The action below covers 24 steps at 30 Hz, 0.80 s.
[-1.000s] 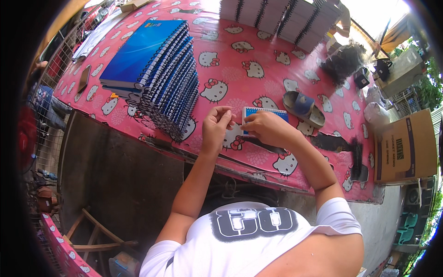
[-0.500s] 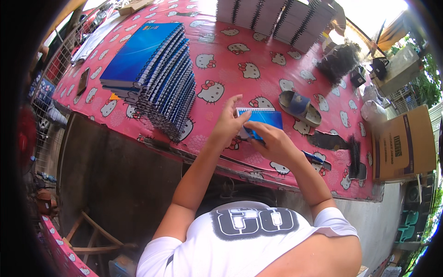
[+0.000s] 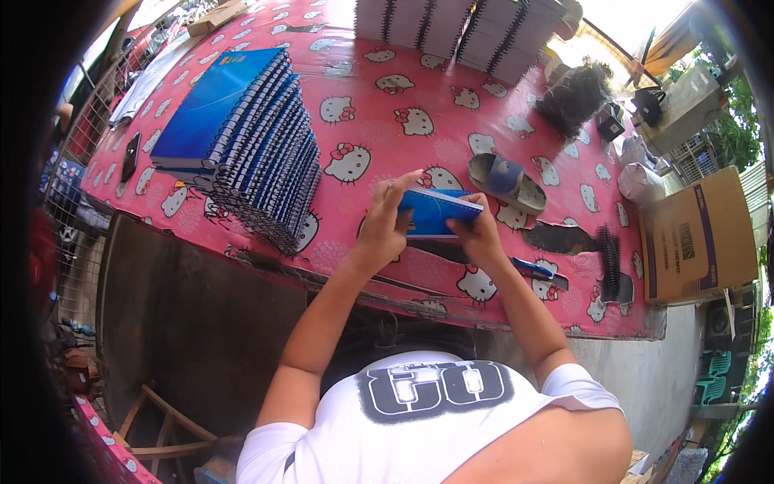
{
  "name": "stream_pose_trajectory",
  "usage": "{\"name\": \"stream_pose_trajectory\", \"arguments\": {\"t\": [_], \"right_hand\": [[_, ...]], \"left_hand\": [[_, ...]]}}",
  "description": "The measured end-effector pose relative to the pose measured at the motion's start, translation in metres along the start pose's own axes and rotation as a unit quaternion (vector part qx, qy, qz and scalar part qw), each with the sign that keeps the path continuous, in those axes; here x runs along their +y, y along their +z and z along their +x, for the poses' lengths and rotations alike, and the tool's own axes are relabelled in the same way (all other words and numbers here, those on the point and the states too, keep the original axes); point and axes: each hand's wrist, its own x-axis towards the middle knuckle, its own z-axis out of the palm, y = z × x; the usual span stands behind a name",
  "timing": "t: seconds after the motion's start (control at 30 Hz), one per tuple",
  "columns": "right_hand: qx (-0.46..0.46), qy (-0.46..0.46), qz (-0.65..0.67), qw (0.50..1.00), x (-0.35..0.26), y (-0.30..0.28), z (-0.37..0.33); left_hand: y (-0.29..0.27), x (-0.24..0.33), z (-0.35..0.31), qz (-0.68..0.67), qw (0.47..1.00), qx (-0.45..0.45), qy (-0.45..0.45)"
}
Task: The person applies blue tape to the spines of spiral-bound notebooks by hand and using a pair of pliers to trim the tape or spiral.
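A small blue-covered notebook (image 3: 435, 213) is held between my two hands, tilted above the near part of the table. My left hand (image 3: 384, 218) grips its left end, thumb on the blue cover and a finger raised past the top edge. At the other end my right hand (image 3: 480, 231) pinches it, with the thumb on the cover. White page edges show along its upper side. To the left stands a tall stack of blue spiral notebooks (image 3: 258, 145), its coils turned toward me.
A slide sandal (image 3: 508, 183) lies just beyond my right hand. Nearer are a blue cutter-like tool (image 3: 534, 269) and black spiral coils (image 3: 610, 262). Large spiral-bound stacks (image 3: 451, 32) stand at the back. A phone (image 3: 131, 156) lies far left; a cardboard box (image 3: 697, 242) stands right.
The notebook has turned so its blue cover faces up more fully. My right hand has shifted from over its near left corner to its right end. The whole view has shifted slightly.
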Motion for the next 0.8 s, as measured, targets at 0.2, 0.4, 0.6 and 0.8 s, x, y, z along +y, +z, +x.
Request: {"name": "stream_pose_trajectory", "arguments": {"t": [0.2, 0.4, 0.6, 0.8], "right_hand": [[-0.039, -0.061, -0.147, 0.987, -0.012, -0.009, -0.011], [0.323, 0.049, -0.607, 0.724, 0.008, -0.248, -0.049], [0.281, 0.222, -0.654, 0.666, 0.046, -0.318, -0.094], [0.349, 0.129, -0.657, 0.655, 0.037, -0.325, -0.084]], "left_hand": [[0.026, 0.038, 0.01, 0.248, 0.965, 0.054, 0.067], [0.033, 0.024, 0.019, 0.162, 0.983, 0.045, 0.071], [0.033, 0.025, 0.022, 0.15, 0.984, 0.049, 0.081], [0.029, 0.022, 0.023, 0.155, 0.984, 0.027, 0.088]]}}
